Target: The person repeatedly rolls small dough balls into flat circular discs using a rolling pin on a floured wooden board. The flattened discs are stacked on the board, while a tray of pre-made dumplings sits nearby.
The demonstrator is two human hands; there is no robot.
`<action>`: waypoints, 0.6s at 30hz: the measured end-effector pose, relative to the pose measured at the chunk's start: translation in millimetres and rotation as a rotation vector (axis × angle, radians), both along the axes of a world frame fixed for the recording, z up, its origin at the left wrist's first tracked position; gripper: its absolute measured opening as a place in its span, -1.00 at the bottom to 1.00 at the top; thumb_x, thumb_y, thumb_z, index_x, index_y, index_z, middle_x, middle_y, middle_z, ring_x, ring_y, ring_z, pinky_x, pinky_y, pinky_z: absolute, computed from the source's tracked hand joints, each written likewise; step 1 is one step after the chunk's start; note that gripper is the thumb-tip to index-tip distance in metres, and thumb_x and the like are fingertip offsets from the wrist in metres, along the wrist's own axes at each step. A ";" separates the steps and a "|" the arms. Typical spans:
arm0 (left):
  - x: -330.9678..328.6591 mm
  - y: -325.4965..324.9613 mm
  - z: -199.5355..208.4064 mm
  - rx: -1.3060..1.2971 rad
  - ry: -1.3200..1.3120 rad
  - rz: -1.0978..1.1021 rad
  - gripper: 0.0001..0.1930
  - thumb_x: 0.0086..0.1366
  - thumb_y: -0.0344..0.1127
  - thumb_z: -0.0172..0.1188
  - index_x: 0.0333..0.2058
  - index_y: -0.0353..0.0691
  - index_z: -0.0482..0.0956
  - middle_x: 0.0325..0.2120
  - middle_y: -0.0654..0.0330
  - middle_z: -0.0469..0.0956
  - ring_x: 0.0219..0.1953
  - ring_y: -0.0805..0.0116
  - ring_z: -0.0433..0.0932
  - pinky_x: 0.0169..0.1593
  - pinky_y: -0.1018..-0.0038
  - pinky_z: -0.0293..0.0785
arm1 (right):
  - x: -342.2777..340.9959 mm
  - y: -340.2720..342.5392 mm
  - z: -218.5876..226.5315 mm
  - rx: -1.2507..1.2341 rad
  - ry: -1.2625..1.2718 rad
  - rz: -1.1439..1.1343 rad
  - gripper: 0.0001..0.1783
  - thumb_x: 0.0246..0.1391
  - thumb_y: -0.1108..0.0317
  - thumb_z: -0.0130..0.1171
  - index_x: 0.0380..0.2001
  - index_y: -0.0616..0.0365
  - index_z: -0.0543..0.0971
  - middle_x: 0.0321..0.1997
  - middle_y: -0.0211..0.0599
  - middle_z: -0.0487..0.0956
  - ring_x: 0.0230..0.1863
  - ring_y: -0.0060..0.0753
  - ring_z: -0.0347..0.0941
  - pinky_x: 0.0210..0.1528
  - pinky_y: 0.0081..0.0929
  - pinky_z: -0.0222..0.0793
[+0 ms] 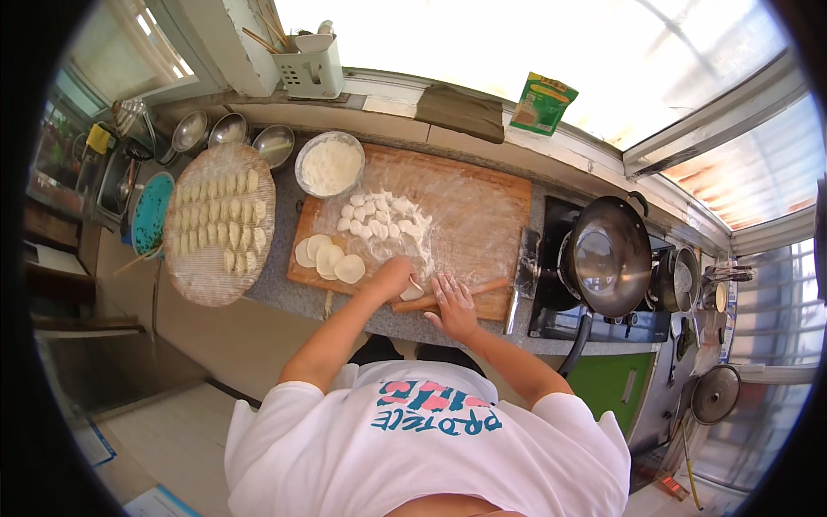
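At the near edge of a floured wooden board (482, 202), my left hand (393, 277) pinches the edge of a small dough wrapper (413, 289). My right hand (454, 306) lies palm down with its fingers spread, over a wooden rolling pin (489, 287). One end of the pin sticks out on each side of that hand, its left end by the wrapper. Several rolled dough wrappers (329, 258) overlap on the board's left side. Farther back, small dough pieces (379, 215) sit in loose flour.
A bowl of flour (331, 165) stands at the board's back left corner. Left of it, a round tray (185, 267) carries rows of dumplings, beside a teal basin (153, 207). A cleaver (519, 289) lies at the board's right edge, near a wok (610, 258) on the stove.
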State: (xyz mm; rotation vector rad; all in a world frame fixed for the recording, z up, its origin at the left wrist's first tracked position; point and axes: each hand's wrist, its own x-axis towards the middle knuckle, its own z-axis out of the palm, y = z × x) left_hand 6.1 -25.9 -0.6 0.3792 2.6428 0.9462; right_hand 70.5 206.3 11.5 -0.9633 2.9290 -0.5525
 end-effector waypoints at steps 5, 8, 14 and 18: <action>-1.1 5.5 10.4 -0.025 0.085 0.104 -0.92 0.11 -0.38 0.32 -0.42 -0.22 0.72 -0.31 -0.01 0.65 -0.18 -0.04 0.63 -0.09 0.15 0.53 | -46.5 -26.6 2.1 0.010 -0.001 -0.062 0.02 0.12 -0.23 0.17 0.45 0.22 0.17 0.47 0.09 0.25 0.50 0.12 0.11 0.48 0.06 0.01; -3.5 7.4 34.2 -0.093 -0.097 0.260 -0.91 0.11 -0.37 0.34 -0.41 -0.22 0.72 -0.34 -0.02 0.65 -0.18 -0.04 0.63 -0.11 0.16 0.53 | -81.1 -40.9 3.4 -0.013 0.066 -0.124 0.03 0.12 -0.23 0.18 0.44 0.25 0.16 0.46 0.09 0.26 0.50 0.10 0.12 0.47 0.07 0.02; 3.7 3.5 15.8 -0.057 -0.117 0.156 -0.88 0.11 -0.35 0.36 -0.38 -0.24 0.72 -0.36 -0.05 0.66 -0.20 -0.06 0.64 -0.13 0.16 0.54 | -10.6 -5.4 0.5 0.021 0.005 -0.004 0.01 0.12 -0.22 0.19 0.43 0.24 0.18 0.46 0.06 0.27 0.50 0.09 0.13 0.48 0.06 0.02; 13.1 0.1 -9.5 0.013 0.151 0.039 -0.87 0.11 -0.34 0.36 -0.37 -0.24 0.72 -0.35 -0.06 0.67 -0.21 -0.10 0.64 -0.12 0.13 0.55 | -5.5 -0.8 2.4 -0.007 0.015 0.049 0.00 0.13 -0.25 0.15 0.43 0.23 0.19 0.47 0.04 0.26 0.50 0.06 0.12 0.48 0.07 0.02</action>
